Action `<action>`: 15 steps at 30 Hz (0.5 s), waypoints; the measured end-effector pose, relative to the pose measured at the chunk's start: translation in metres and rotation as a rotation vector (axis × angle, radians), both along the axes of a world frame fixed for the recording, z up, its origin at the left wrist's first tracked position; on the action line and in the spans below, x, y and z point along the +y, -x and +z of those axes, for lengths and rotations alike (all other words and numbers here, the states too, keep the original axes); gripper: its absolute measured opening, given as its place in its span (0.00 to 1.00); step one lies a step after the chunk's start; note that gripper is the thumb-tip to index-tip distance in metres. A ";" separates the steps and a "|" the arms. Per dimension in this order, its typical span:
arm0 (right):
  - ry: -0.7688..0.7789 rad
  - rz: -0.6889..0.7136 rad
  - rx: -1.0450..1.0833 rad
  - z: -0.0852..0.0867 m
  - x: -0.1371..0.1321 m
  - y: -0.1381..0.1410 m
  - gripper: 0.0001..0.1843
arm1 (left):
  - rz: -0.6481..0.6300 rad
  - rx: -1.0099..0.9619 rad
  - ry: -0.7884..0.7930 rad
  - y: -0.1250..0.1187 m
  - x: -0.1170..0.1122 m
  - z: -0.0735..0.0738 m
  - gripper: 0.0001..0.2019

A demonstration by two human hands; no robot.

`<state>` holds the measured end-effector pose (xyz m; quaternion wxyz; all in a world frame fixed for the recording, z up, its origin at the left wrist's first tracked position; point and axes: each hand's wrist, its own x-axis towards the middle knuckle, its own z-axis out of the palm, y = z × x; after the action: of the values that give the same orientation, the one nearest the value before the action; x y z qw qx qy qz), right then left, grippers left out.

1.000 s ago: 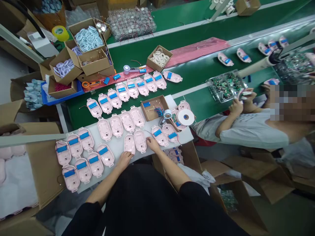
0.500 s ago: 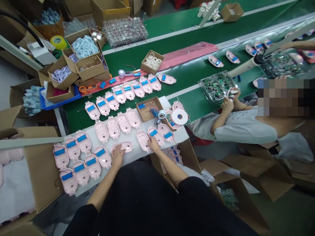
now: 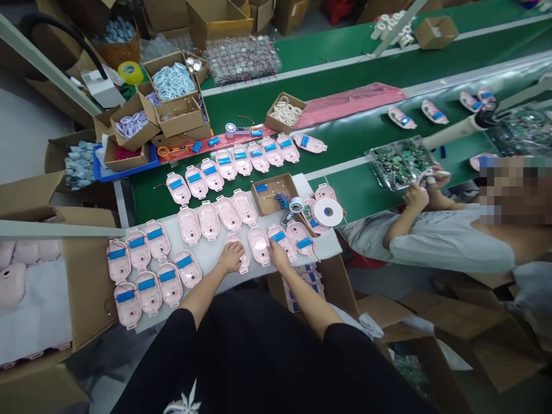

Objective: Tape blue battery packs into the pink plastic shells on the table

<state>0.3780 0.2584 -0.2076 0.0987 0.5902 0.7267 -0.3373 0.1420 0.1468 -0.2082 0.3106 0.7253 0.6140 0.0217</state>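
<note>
Rows of pink plastic shells lie on a white board (image 3: 207, 261) in front of me, many with a blue battery inside. My left hand (image 3: 230, 257) rests flat, fingers spread, on one pink shell (image 3: 242, 253) near the board's front edge. Just to its right, my right hand (image 3: 279, 258) touches the near end of another pink shell (image 3: 259, 244) with its fingers bent down. A shell with a blue battery (image 3: 278, 237) lies right beside that hand.
A small cardboard box with blue batteries (image 3: 271, 194) and a white tape roll (image 3: 328, 212) sit at the board's right. Boxes of rings (image 3: 172, 83) stand behind on the green conveyor (image 3: 345, 129). A person in a grey shirt (image 3: 435, 238) works at the right.
My left hand has slid a pink shell from the left to beside the one at my right hand. The camera view has shifted slightly.
</note>
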 end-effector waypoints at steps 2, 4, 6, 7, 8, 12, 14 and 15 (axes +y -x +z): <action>-0.010 -0.001 -0.017 0.000 0.000 0.000 0.25 | -0.017 -0.007 -0.001 -0.004 0.001 -0.002 0.25; -0.026 0.003 -0.030 0.001 -0.001 0.001 0.25 | -0.028 -0.019 -0.007 -0.013 0.001 -0.005 0.24; -0.049 0.003 -0.045 0.005 0.000 0.004 0.24 | -0.029 -0.040 -0.018 -0.022 0.003 -0.008 0.23; -0.056 0.004 -0.054 0.008 0.001 0.006 0.24 | -0.026 -0.054 -0.025 -0.027 0.005 -0.008 0.22; -0.061 0.007 -0.065 0.012 0.003 0.008 0.24 | -0.020 -0.070 -0.032 -0.030 0.007 -0.007 0.21; -0.122 0.054 -0.087 0.032 -0.001 0.007 0.24 | 0.032 -0.146 -0.059 -0.034 -0.002 0.018 0.19; -0.220 0.105 -0.028 0.036 -0.010 -0.001 0.24 | 0.102 -0.172 -0.078 -0.028 -0.023 0.042 0.18; -0.290 0.117 0.031 0.034 -0.013 -0.004 0.25 | 0.149 -0.178 -0.091 -0.021 -0.038 0.054 0.18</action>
<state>0.3823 0.2450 -0.1738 0.0206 0.5498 0.8023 -0.2315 0.1625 0.1091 -0.1547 0.3281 0.6861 0.6348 0.1367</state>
